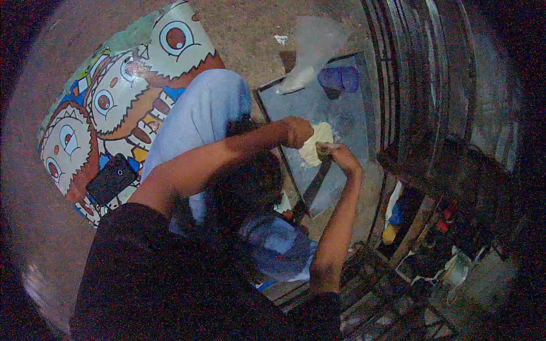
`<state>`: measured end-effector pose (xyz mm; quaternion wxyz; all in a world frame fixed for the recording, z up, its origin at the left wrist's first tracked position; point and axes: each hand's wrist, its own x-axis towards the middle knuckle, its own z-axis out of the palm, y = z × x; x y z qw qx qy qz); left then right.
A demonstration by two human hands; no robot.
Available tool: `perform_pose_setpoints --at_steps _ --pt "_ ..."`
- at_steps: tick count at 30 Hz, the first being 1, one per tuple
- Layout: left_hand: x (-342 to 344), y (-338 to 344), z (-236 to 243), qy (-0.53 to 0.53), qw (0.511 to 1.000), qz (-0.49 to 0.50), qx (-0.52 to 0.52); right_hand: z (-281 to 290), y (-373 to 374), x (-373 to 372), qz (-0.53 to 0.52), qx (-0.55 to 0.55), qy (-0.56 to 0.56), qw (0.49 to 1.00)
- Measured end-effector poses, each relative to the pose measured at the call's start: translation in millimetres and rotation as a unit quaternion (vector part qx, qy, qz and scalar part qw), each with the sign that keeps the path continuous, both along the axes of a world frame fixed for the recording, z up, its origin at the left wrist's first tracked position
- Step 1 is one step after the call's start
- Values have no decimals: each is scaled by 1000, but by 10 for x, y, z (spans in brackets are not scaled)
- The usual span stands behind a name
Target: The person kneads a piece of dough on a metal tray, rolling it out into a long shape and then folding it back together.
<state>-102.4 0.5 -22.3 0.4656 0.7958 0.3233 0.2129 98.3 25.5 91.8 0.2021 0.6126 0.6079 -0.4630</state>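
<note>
A flat, pale yellow piece of dough (317, 149) with an uneven edge lies between my hands over a glassy grey board (284, 105) with a dark frame. White powder dusts the board around it. At the dough's left edge my left hand (297, 132) is closed in a fist; what it holds, if anything, is hidden. My right hand (339, 157) comes in from the right, its thumb and fingers pinched at the dough's right edge. Toward the board's far side are a clear bag with white powder (298, 79) and a purple see-through container (341, 78).
A dark metal rack (398, 85) runs along the right, with cluttered items (438, 227) lower down. On the left, a cartoon-printed mat (116, 102) bears a black phone (112, 179). My bent knee in light blue trousers (213, 105) is beside the board.
</note>
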Motion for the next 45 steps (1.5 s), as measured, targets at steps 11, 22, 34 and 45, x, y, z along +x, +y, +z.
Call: perform_pose_setpoints --at_steps 11,22,34,45 --pt "21 11 333 145 989 -17 22 -85 18 -14 -131 -43 -16 990" --pt "9 36 242 123 991 -24 40 -411 -407 225 121 99 -99 983" --pt "-184 -82 455 83 996 6 25 -222 -484 -178 25 153 -40 987" --pt "-147 -99 225 8 994 23 110 -174 -545 -245 0 154 -169 973"
